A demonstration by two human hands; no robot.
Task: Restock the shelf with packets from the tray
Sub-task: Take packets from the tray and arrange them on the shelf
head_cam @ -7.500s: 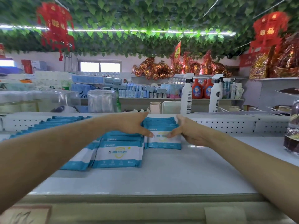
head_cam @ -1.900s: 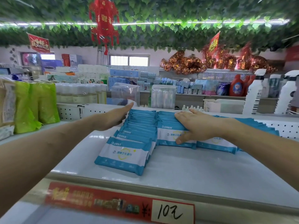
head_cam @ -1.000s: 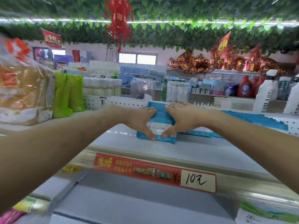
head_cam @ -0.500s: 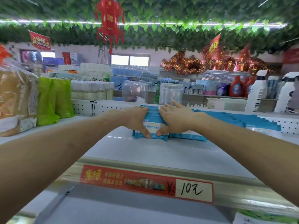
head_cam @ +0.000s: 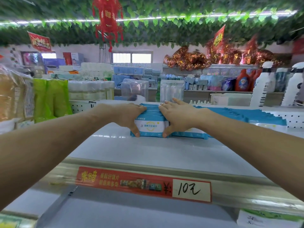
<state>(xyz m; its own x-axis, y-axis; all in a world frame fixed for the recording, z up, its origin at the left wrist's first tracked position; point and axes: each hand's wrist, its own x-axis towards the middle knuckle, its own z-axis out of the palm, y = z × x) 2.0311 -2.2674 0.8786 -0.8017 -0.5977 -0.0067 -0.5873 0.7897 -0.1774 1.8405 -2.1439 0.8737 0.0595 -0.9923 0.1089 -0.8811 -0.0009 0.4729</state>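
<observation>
A row of blue-and-white packets [head_cam: 150, 127] stands packed together on the white shelf [head_cam: 148, 150], front packet facing me. My left hand [head_cam: 126, 116] grips the row's left side, fingers over the top and thumb down the front. My right hand [head_cam: 177, 116] holds the right side the same way, fingers stretched along the top and thumb on the front face. A second row of the same packets [head_cam: 238, 116] lies fanned out to the right, touching the first. The tray is out of view.
A red price label [head_cam: 143, 183] marks the shelf's front rail. Green bags [head_cam: 51, 97] and a bread bag [head_cam: 13, 99] stand at the left. White spray bottles [head_cam: 263, 84] stand at the back right, clear boxes [head_cam: 134, 89] behind the back rail.
Since two seconds ago the fanned-out left row has been squeezed upright between my hands. In the last half second my hands and the row have hardly moved.
</observation>
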